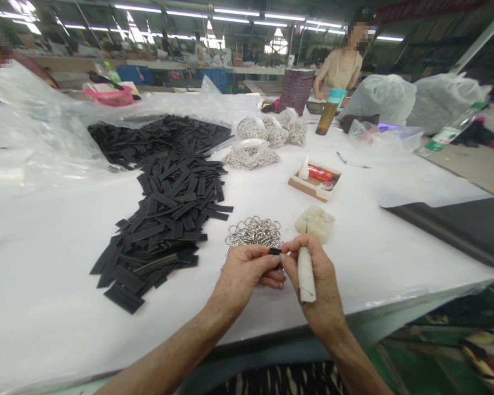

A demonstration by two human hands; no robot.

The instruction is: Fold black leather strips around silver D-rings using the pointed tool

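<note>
In front of me, over the table's near side, my left hand (pixel 242 269) pinches a small black strip (pixel 275 251) between thumb and fingers. Facing it, my right hand (pixel 323 285) has thumb and forefinger at the strip's other end. A pale cylindrical handle (pixel 307 277), apparently wrapped, lies in the right hand's grip; what it ends in is hidden. Just beyond my fingers is a pile of metal rings (pixel 255 230). To the left spreads a large heap of black ribbed strips (pixel 164 219). A yellowish translucent lump (pixel 315 223) lies just past my right hand.
Bags of metal rings (pixel 253 154) stand farther back. A small cardboard box (pixel 313 193) holds a red tube and a white-tipped bottle. Beyond are a pen (pixel 352 161), a drink bottle (pixel 329 115) and a person (pixel 340 68). Dark sheet material (pixel 448 230) covers the right edge.
</note>
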